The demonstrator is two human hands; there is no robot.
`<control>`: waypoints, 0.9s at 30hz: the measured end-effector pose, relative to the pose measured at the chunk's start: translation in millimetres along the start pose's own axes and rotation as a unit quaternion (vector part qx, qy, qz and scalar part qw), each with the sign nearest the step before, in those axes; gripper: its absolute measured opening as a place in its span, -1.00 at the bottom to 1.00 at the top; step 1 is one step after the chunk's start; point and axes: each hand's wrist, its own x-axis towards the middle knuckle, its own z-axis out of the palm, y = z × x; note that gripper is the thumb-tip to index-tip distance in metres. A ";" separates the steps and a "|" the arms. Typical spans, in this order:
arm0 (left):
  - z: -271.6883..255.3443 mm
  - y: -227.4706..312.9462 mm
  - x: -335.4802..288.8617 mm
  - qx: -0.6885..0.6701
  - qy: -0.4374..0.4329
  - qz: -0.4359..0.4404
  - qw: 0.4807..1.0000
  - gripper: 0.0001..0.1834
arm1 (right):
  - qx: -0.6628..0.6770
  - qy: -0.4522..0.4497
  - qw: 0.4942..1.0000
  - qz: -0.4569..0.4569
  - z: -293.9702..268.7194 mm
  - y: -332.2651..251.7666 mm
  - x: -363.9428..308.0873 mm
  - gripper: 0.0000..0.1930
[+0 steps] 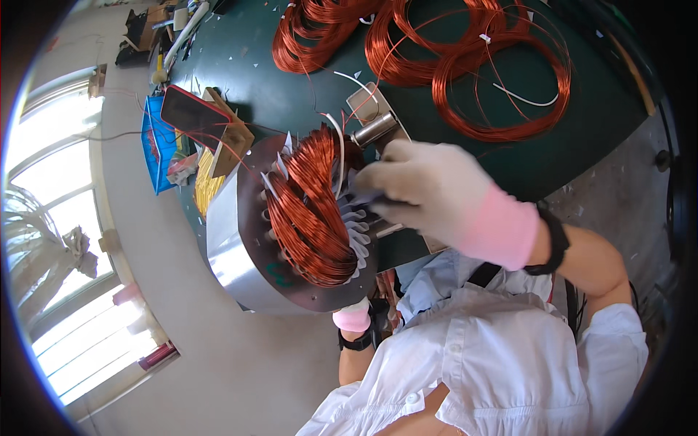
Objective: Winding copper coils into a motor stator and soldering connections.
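Observation:
A round steel motor stator [233,240] stands on edge at the front of a dark green table [291,87]. Copper wire windings [313,211] and white insulation slips [360,236] stick out of its bore. My right hand [429,189], in a white glove with a pink cuff, presses its fingers against the white slips beside the windings; whether it grips a small tool is hidden. My left hand [354,316] is under the stator's lower edge, with only its pink cuff showing, and seems to hold the stator up.
Large loose coils of copper wire [451,58] lie at the back of the table. A metal hammer head [374,129] rests behind the stator. A red phone [193,109], a blue tray [156,145] and wooden blocks [233,138] sit left. Bright windows [65,218] are further left.

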 end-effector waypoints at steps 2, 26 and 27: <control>-25.3 -0.5 25.8 -0.059 0.047 -0.020 0.997 -0.54 | 0.049 0.007 0.999 -0.022 -6.7 2.1 1.8 -0.93; -76.6 -34.6 133.4 -0.377 0.178 -0.106 0.903 -0.53 | -0.229 -0.058 0.954 -0.184 5.1 -17.2 3.5 -0.47; -98.3 -30.5 149.4 -0.534 0.213 -0.169 0.801 -0.47 | -0.229 -0.061 0.953 -0.188 3.3 -23.8 -0.4 -0.47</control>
